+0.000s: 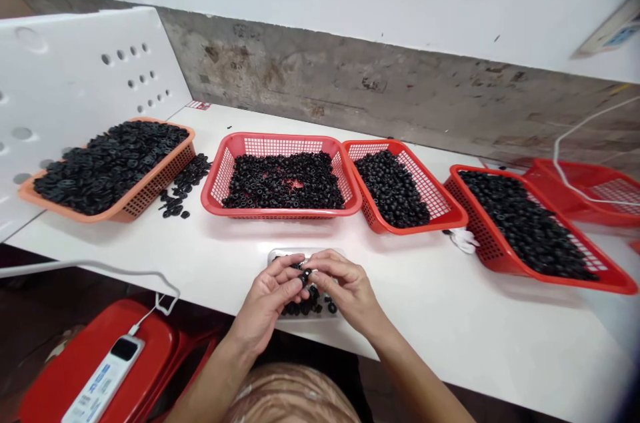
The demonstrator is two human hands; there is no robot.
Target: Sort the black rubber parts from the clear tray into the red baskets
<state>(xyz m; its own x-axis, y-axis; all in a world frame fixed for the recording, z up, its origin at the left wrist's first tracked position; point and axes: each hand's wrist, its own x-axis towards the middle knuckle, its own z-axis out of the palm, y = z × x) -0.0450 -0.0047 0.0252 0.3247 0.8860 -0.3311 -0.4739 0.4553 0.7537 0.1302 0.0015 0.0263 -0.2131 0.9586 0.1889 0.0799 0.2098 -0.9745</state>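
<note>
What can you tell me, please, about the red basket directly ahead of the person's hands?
The red plastic basket is a shallow, rectangular tray with rounded corners, a smooth flat rim and square-mesh lattice walls. It sits level on the white table, between an orange basket and another red one. A heap of small black rings, rubbery-looking, covers most of its floor, leaving a small patch of red showing near the middle. Nothing else touches it.

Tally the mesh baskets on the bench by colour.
Orange mesh baskets: 1
Red mesh baskets: 4
Total: 5
</note>
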